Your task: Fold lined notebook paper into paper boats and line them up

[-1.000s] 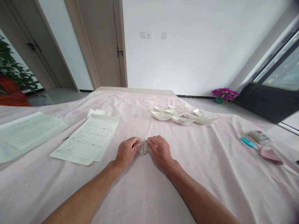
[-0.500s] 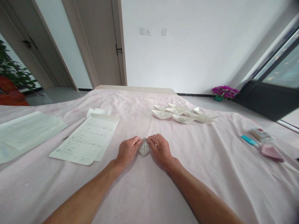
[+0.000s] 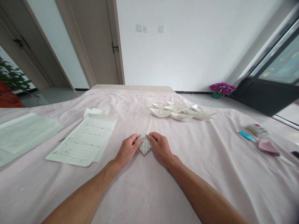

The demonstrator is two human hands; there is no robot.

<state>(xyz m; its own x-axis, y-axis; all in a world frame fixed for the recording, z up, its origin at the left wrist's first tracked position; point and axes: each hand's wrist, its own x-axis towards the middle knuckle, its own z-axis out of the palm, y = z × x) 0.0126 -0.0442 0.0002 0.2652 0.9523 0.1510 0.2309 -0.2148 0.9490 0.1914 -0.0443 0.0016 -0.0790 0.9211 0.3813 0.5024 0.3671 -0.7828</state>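
Between my two hands is a small folded paper (image 3: 145, 147) with writing on it, its lower corner pointing toward me. My left hand (image 3: 129, 148) pinches its left edge, thumb on top. The upper right part is pinched by my right hand (image 3: 160, 145), near the paper's top corner. Both sets of fingers partly cover the paper. Beyond my right hand lie several folded paper boats (image 3: 182, 111) grouped together. Left of my left hand rest written sheets (image 3: 86, 137), one over another.
More loose sheets (image 3: 25, 133) lie at the far left of the pink tablecloth (image 3: 149, 193). At the right are a blue object (image 3: 246, 135), a clear-wrapped packet (image 3: 258, 130) and a pink item (image 3: 268, 147). Purple flowers (image 3: 222, 89) stand on the floor beyond.
The folded paper now shows a wider, flatter face between my hands, where it was narrower and more creased. My hands stay at its sides. The whole view has shifted slightly.
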